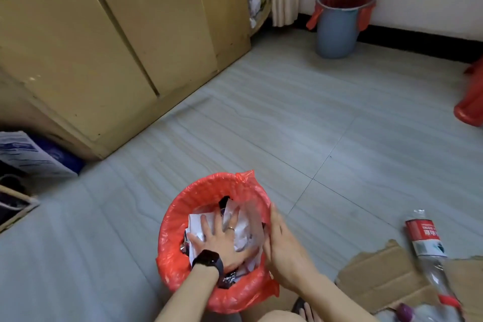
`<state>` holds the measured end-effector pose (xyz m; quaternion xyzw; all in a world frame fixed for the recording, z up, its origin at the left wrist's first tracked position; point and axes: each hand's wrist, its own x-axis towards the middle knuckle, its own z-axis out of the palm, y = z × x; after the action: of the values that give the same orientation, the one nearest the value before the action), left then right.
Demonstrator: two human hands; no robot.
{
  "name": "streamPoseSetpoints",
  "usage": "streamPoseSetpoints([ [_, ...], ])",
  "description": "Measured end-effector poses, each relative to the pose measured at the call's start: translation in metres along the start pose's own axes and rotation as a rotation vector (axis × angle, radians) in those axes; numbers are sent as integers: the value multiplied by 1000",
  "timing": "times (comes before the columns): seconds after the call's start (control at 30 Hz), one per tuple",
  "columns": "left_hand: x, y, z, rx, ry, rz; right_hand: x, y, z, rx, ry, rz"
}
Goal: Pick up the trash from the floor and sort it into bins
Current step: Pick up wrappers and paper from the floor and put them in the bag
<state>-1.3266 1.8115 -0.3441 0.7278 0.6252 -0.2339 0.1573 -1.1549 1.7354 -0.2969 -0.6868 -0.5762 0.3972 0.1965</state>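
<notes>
Flat, the left hand (pixel 222 242) is pressed on paper (pixel 195 225); the bottle (pixel 426 243) lies nearer the straight-fingered right hand (pixel 283 246).

Tiled floor (pixel 287 112) carries near bin (pixel 180 212), blue bin (pixel 337 31), cardboard (pixel 379 277), bottle (pixel 424 238).

Crumpled paper (pixel 245 240) inside red-lined bin (pixel 177 217)
</notes>
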Motion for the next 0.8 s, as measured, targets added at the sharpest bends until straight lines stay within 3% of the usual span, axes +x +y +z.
streamPoseSetpoints([
  [0.27, 28, 4, 27, 143, -45, -9, 4, 1, 2, 0, -19, 6],
  [0.7, 45, 2, 40, 78, -81, 1, 6, -1, 8, -58, 13, -12],
  [0.8, 30, -4, 23, 50, -45, 78, 5, 0, 8, -126, 51, 10],
])
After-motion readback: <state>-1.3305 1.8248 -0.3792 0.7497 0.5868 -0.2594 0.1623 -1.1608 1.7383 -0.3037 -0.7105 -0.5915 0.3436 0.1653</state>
